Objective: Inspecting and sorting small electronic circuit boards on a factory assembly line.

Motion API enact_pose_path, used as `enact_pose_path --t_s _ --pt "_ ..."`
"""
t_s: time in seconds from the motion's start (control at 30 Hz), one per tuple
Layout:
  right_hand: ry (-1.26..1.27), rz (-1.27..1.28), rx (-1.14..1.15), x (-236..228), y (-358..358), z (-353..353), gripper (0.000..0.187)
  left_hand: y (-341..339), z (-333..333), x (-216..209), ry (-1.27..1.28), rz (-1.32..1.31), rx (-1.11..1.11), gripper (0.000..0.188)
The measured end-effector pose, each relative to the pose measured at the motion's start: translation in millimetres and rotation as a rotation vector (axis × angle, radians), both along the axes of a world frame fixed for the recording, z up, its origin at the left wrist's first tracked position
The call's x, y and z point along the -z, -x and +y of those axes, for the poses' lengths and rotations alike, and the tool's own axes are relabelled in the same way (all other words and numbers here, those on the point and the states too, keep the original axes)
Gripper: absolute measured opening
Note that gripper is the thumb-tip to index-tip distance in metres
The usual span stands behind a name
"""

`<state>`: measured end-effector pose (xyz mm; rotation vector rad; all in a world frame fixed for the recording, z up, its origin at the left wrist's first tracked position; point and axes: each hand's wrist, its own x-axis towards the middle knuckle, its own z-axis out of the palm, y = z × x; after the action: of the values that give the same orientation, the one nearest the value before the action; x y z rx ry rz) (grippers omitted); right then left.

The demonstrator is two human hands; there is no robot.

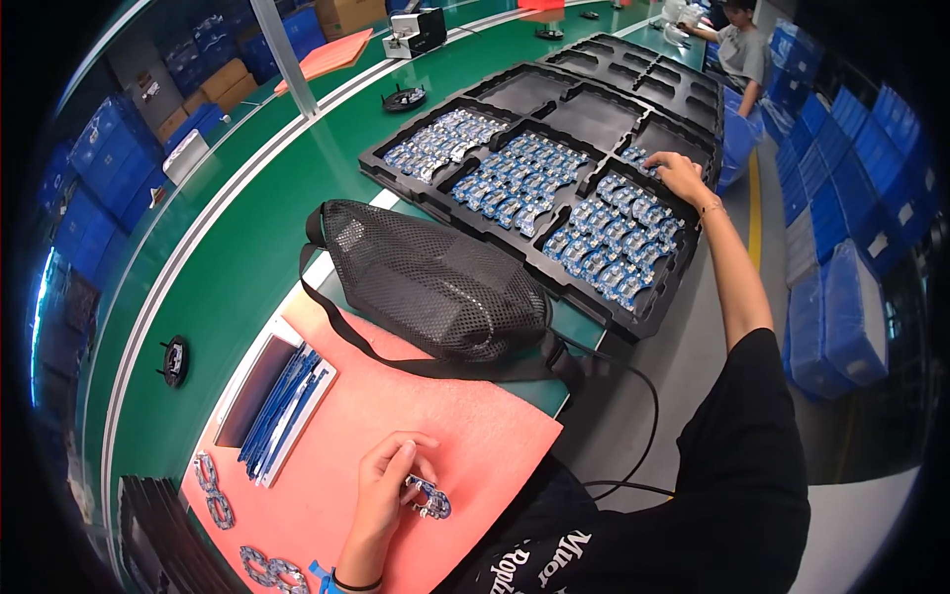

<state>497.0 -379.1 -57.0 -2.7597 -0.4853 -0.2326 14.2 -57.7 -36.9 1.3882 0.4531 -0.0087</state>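
Circuit board in the left hand, right hand at the black tray

White lettering is printed on the black shirt, between five and six o'clock. Between six and seven o'clock, the left thumb and fingers are clamped on the board, covering part of it. The right arm stretches from four o'clock to two o'clock, its fingers bent downward at more boards; whether they grip one, I cannot tell.

"What's underfoot?"
"Smooth grey floor, with a yellow stripe running beside stacked blue plastic crates."
"And left?"
"Brown cardboard boxes, beyond a long green tabletop and pale metal post."
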Motion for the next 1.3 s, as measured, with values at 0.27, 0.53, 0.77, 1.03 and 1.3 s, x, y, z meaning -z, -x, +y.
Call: enact_pose_path --t_s 0.27,0.53,0.77,1.03,1.3 --pt "-0.160 -0.202 -0.071 3 0 15 0.032 -3 0 -2 -0.006 -0.011 -0.051 0.031" --pt "-1.162 -0.133 -0.401 -50 118 115 0.025 -23 -11 -29 0.084 -0.267 -0.186 0.041" --pt "-0.675 0.758 -1.145 -74 337 200 0.039 -53 -15 -41 -0.100 -0.455 -0.507 0.039" --pt "-1.017 1.335 -0.833 -60 361 236 0.039 -44 8 -33 0.011 -0.429 -0.618 0.039" --pt "-1.292 1.626 -0.654 -56 360 252 0.042 -37 29 -23 0.274 -0.504 -0.570 0.036"
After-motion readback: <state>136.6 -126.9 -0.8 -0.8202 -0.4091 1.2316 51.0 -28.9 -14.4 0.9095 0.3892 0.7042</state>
